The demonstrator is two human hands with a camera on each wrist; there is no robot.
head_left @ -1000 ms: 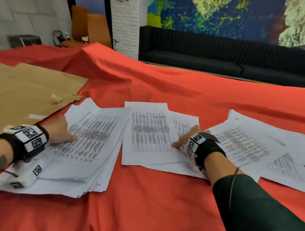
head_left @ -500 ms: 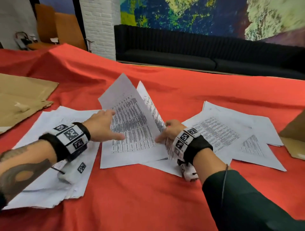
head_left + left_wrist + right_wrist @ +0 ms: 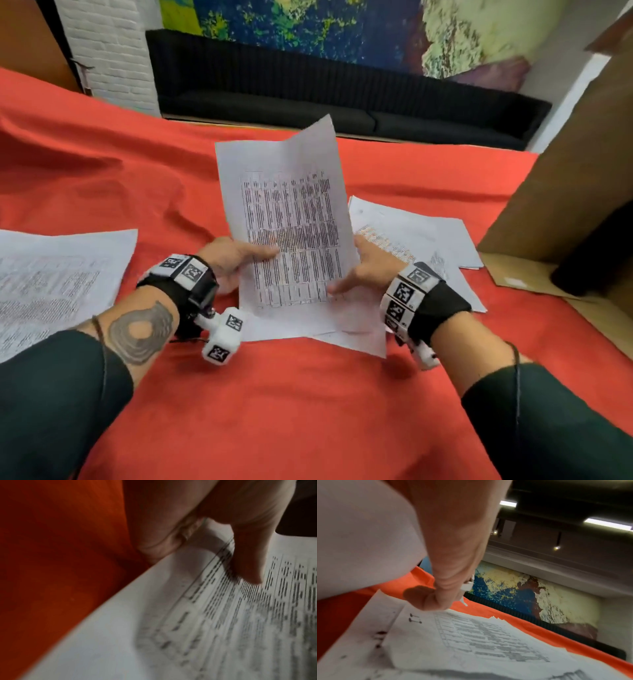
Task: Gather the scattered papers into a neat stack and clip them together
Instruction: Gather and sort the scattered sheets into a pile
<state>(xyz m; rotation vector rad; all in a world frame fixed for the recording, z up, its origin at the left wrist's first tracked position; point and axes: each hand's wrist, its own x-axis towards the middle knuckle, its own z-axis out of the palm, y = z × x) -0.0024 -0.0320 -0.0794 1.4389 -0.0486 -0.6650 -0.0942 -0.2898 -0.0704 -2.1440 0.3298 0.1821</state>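
Observation:
A few printed sheets (image 3: 291, 219) stand nearly upright over the red cloth (image 3: 274, 411), their lower edges low near it. My left hand (image 3: 253, 255) pinches their left edge, with the thumb (image 3: 247, 566) on the printed face and the fingers (image 3: 163, 540) behind. My right hand (image 3: 346, 284) grips the right edge, thumb in front. A thick pile of papers (image 3: 51, 284) lies at the left. More loose sheets (image 3: 414, 233) lie to the right, behind my right hand, and they also show in the right wrist view (image 3: 488, 635).
An open cardboard box (image 3: 565, 205) stands at the right, its flap on the cloth. A black sofa (image 3: 308, 102) and a painted wall lie beyond the table's far edge. The red cloth is rumpled at the far left.
My left hand left the left pile and joined the right at the middle sheets. Both hands have lifted those sheets from flat to nearly upright. The view has swung right.

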